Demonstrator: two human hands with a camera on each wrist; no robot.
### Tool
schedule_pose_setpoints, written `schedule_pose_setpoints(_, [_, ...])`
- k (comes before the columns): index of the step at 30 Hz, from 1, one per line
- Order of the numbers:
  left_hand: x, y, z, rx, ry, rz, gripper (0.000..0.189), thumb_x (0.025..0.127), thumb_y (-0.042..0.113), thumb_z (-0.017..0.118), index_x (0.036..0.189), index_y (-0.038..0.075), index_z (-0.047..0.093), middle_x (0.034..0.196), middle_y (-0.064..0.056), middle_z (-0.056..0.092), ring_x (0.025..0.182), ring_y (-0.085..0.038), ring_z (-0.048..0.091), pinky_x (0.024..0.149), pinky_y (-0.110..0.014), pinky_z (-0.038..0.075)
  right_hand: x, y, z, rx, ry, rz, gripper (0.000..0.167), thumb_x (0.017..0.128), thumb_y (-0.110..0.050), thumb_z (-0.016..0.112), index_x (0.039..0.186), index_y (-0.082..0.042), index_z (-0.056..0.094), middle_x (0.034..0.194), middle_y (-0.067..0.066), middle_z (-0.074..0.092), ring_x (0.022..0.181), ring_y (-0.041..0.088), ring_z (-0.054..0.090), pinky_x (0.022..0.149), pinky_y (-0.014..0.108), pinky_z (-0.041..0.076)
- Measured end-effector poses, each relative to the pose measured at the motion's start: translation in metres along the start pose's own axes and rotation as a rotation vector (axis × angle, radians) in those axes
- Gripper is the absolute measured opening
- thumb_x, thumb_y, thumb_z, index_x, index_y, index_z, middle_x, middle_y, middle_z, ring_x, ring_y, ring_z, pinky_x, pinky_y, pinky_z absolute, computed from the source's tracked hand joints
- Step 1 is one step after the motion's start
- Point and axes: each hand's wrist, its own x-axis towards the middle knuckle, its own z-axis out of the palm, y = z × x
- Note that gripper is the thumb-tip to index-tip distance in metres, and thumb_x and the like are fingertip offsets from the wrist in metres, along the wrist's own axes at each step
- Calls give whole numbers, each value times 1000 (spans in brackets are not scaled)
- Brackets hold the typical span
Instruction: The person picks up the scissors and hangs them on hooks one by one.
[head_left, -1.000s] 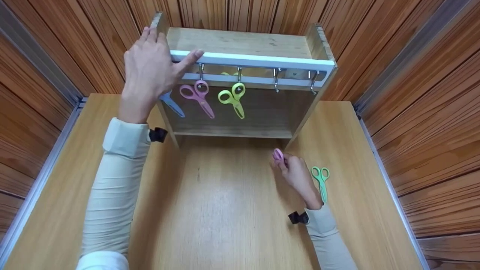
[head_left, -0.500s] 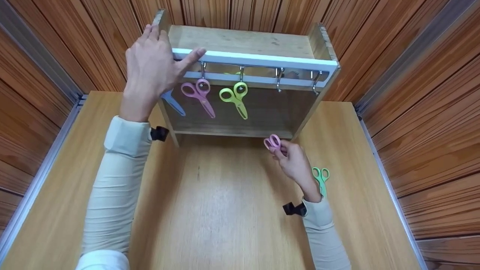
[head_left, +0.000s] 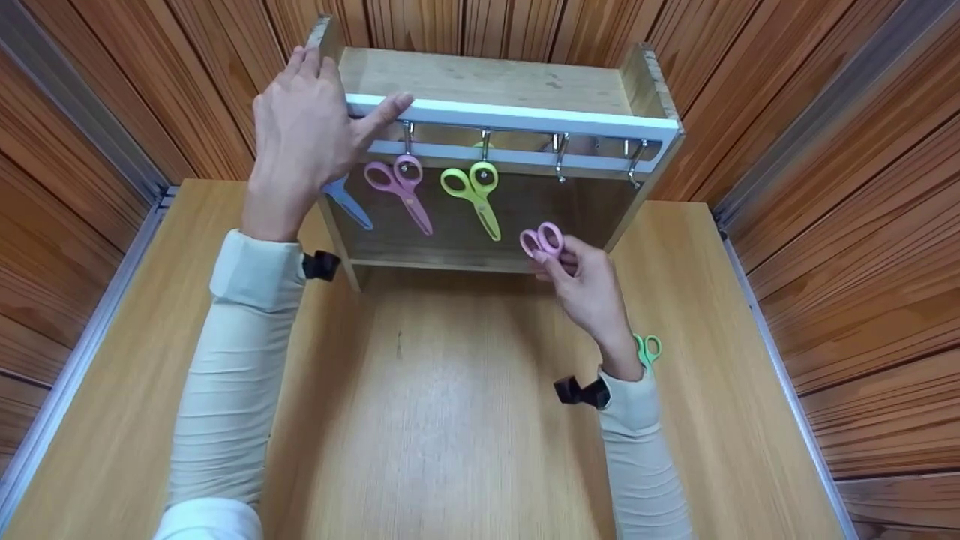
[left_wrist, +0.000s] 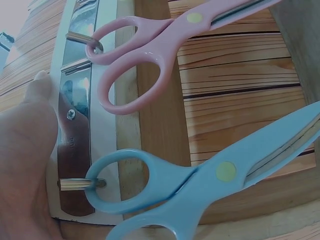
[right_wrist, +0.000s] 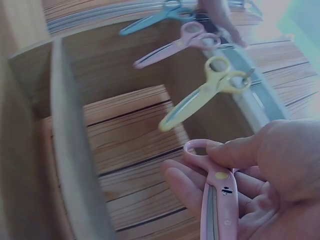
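My right hand [head_left: 592, 289] pinches pink scissors [right_wrist: 227, 205] near the finger rings, thumb on top. Their rings face up toward the rack, and the blades run down past the palm in the right wrist view. My left hand [head_left: 304, 146] rests on the left top corner of the wooden shelf [head_left: 480, 75], its thumb lying along the white hook rail [head_left: 517, 112]. Below that hand hang blue scissors [left_wrist: 210, 187], their rings hidden from the head view. Another pink pair [head_left: 412, 204] and yellow scissors [head_left: 486, 214] hang from hooks to the right of it.
Two bare hooks, a third-from-left hook [head_left: 561, 161] and a rightmost hook [head_left: 637, 165], stick out from the rail. Green scissors [head_left: 647, 360] lie on the wooden table [head_left: 450, 420], partly covered by the right wrist. Wood-patterned panels [head_left: 862, 300] stand around.
My right hand has lifted the pink scissors up and slightly left, toward the rack, with the rings turning into view. My left hand has stayed on the corner.
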Motion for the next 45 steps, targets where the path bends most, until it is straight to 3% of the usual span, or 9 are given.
schedule_pose_setpoints(6, [0,1,1,-6,-5,4,115,94,90,25,162,-3,32,172,-24,25,161,-41,24,123,-60,38,4,-17,-5,92,25,-46,33,101,-3,67,134,2,66,123,24,75,110,39,77,86,25,64])
schedule_pose_setpoints(12, [1,1,0,-15,-6,-3,115,93,90,26,162,-2,32,173,-23,24,162,-42,24,123,-61,38,10,-29,-10,176,29,-82,34,101,-3,67,134,2,66,123,24,74,102,25,80,87,26,64])
schedule_pose_setpoints(18, [1,0,0,-17,3,-12,115,93,90,26,161,-2,34,173,-23,24,162,-42,24,122,-62,39,19,-37,-11,257,21,-137,32,100,-5,69,131,2,67,118,22,76,95,25,81,87,32,65])
schedule_pose_setpoints(27, [1,0,2,-9,36,0,115,93,90,28,158,-3,40,171,-23,30,158,-43,31,111,-63,50,23,-40,-12,337,16,-192,27,101,-4,68,126,3,70,109,15,80,91,34,81,82,34,66])
schedule_pose_setpoints(35, [1,0,3,-15,26,-8,114,93,90,28,160,-2,36,172,-22,29,159,-44,30,114,-63,48,37,-34,-15,371,12,-161,30,101,-8,69,130,2,69,112,12,80,92,36,80,83,33,66])
schedule_pose_setpoints(41, [1,0,2,-19,21,-10,113,93,89,28,160,-2,37,172,-22,28,160,-43,28,117,-63,44,43,-27,-13,396,-10,-163,32,101,-8,69,132,2,68,117,19,78,91,28,81,83,32,66])
schedule_pose_setpoints(45, [1,0,0,-15,15,-11,115,93,90,27,160,-3,37,172,-23,27,160,-42,27,118,-63,43,45,-25,-12,398,-6,-168,32,101,-7,69,131,2,68,116,14,79,92,24,81,86,32,65])
